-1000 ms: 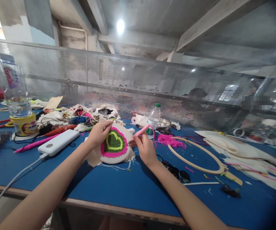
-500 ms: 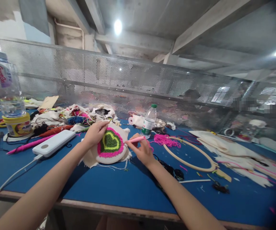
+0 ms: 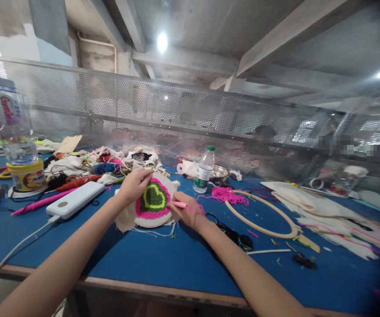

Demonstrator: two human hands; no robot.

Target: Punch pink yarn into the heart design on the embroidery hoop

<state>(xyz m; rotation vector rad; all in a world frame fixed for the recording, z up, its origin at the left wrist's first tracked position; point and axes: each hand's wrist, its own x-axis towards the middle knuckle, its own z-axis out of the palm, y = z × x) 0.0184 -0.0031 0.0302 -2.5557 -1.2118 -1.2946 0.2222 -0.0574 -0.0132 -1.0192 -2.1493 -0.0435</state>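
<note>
Pinched in the right hand [image 3: 187, 212], a pink punch needle [image 3: 177, 204] touches the heart hoop [image 3: 153, 200]; the left hand [image 3: 133, 185] clasps its upper rim on the blue bench [image 3: 163, 259].

Round hoop [image 3: 153, 200] with a tufted heart, green inside pink, tilted up on the blue table; pink needle [image 3: 178, 204] lies at its right edge

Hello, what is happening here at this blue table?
A person is doing punch-needle embroidery. The left hand holds the top edge of a round hoop piece with a green heart outlined in yellow and pink. The right hand grips a pink punch tool, its tip at the right edge of the pink border. Loose pink yarn lies to the right, beside an empty wooden hoop, with a white power bank to the left on the table.
</note>
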